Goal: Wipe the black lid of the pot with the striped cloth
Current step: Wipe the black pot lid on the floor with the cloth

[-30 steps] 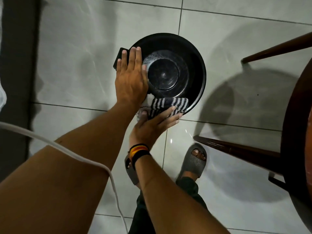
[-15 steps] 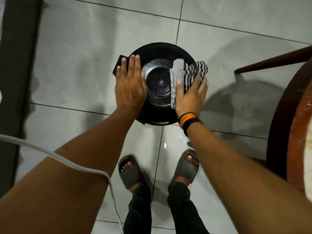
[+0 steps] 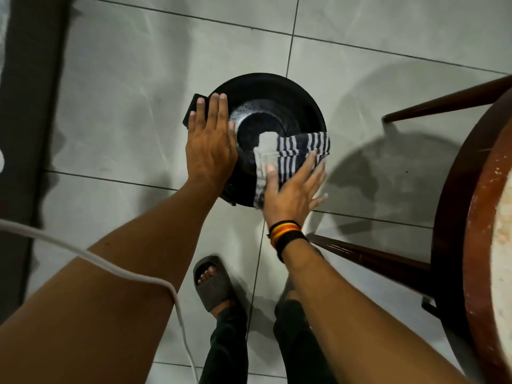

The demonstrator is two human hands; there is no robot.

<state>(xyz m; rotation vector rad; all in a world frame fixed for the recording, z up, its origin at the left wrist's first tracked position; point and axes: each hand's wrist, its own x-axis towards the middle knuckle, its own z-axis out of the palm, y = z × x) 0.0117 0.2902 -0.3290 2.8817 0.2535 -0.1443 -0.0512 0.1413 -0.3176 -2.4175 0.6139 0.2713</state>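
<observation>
A round black pot with its black lid stands on the tiled floor below me. My left hand lies flat on the lid's left side, fingers together, reaching over a black side handle. My right hand presses the striped dark-and-white cloth flat against the lid's right and near side. The cloth drapes over the lid's near edge and hides that part of it.
A dark wooden round table with slanting legs stands close on the right. A white cable crosses my left forearm. My feet in grey slippers stand just in front of the pot. A dark strip runs along the left.
My right hand has slid the cloth from the lid's near edge up the right side, then back down toward the near right. My left hand has stayed on the lid.
</observation>
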